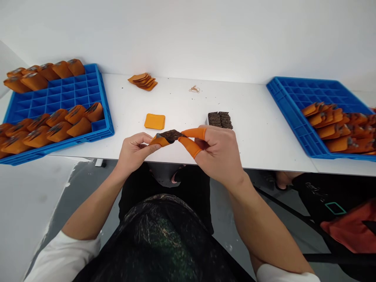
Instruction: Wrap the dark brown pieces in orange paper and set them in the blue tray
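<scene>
My left hand (132, 152) pinches a small orange pouch (163, 142) between thumb and fingers, its mouth turned to the right and showing a dark lining. Orange covers sit on the thumb and index finger of my right hand (220, 152). Those two fingers grip a thin, dark brown, rough-textured piece (172, 135) by its right end, while its other end is at the pouch mouth; how far inside it reaches I cannot tell. Just beyond my left hand lies a flat orange pouch (154, 121). Stacked dark brown pieces (220, 120) stand behind my right hand.
On the left, a blue divided tray (58, 94) holds rows of filled orange pouches. Another blue tray (311, 88) with orange pouches stands at the right. Fanned orange pouches (143, 81) and rubber bands (194, 89) lie near the wall. Another person's leg (311, 192) shows lower right.
</scene>
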